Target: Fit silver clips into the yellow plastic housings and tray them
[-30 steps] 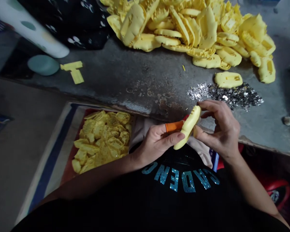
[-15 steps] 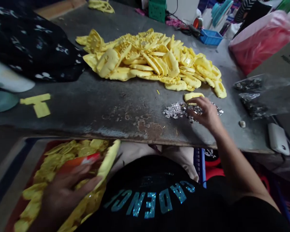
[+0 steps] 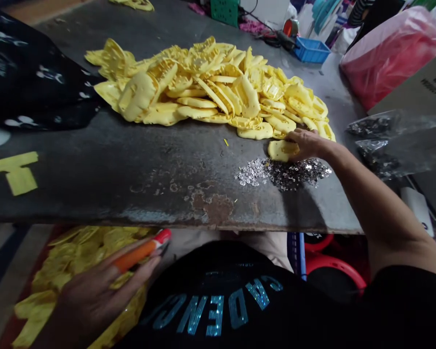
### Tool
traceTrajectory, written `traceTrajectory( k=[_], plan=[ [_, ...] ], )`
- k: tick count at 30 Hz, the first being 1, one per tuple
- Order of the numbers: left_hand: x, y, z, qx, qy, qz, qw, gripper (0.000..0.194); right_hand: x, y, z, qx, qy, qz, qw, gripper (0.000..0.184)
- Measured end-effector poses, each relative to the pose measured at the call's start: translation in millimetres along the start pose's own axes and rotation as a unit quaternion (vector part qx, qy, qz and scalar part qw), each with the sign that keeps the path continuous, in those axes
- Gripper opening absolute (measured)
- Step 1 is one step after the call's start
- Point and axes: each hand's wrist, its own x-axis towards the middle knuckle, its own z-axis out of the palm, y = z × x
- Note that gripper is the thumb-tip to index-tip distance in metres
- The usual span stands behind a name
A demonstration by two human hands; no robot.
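One yellow piece (image 3: 280, 150), right end gripped by right fingers (image 3: 305, 138)

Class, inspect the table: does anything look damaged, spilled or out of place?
Yes. The table has a ragged brown patch close to its near edge, where the surface looks worn. A tiny yellow scrap lies apart from the yellow heap. The loose shiny bits may be deliberately piled.

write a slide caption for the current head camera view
Right hand grasping a yellow piece beside small silvery parts, with the left hand over more yellow pieces.
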Motion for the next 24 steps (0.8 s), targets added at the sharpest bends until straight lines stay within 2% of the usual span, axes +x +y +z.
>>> traceTrajectory(
  k=[2,4,6,9,11,12,14,15,17,18,20,21,22,24],
  plan=[
    [13,23,19.2,0.048,0.037,-0.009,0.998,0.044,-1,2,0,0.009,0.014,0.006,1.0,0.068],
    [33,48,44.3,0.034,0.06,0.001,0.998,0.032,-5,6,0,0.072,0.035,0.01,0.997,0.064],
    [56,68,69.8,-0.068,0.01,-0.002,0.998,0.021,-11,8,-3,0.179,0.052,0.012,0.982,0.053],
    [90,86,94.1,-0.203,-0.059,0.018,0.977,0.033,-31,-4,-18,0.288,0.083,0.004,0.954,0.041],
    [111,93,96.7,-0.245,-0.069,0.059,0.965,0.052,-50,-29,-35,0.272,0.13,-0.031,0.953,0.034],
    [122,96,94.8,-0.249,-0.073,0.079,0.963,0.061,-60,-47,-44,0.233,0.163,-0.067,0.956,0.03],
    [141,105,88.8,-0.244,-0.101,0.097,0.96,0.071,-78,-90,-59,0.2,0.188,-0.101,0.956,0.026],
    [150,109,86.4,-0.247,-0.14,0.078,0.956,0.072,-87,-113,-64,0.177,0.189,-0.126,0.958,0.023],
    [165,117,85.6,-0.277,-0.263,0.017,0.924,0.076,-100,-154,-70,0.069,0.161,-0.203,0.963,0.016],
    [170,119,87.3,-0.295,-0.33,-0.016,0.897,0.072,-105,-168,-70,0.051,0.155,-0.23,0.959,0.026],
    [174,118,93.2,-0.334,-0.429,-0.067,0.837,0.061,-116,-179,-65,0.074,0.151,-0.268,0.949,0.031],
    [173,116,96.5,-0.355,-0.449,-0.083,0.816,0.058,-121,-175,-60,0.11,0.158,-0.27,0.943,0.03],
    [170,113,99.4,-0.379,-0.448,-0.097,0.804,0.06,-128,-167,-52,0.152,0.175,-0.253,0.939,0.032],
    [160,108,103.5,-0.428,-0.406,-0.114,0.799,0.068,-143,-140,-29,0.231,0.234,-0.162,0.93,0.037]
  ],
)
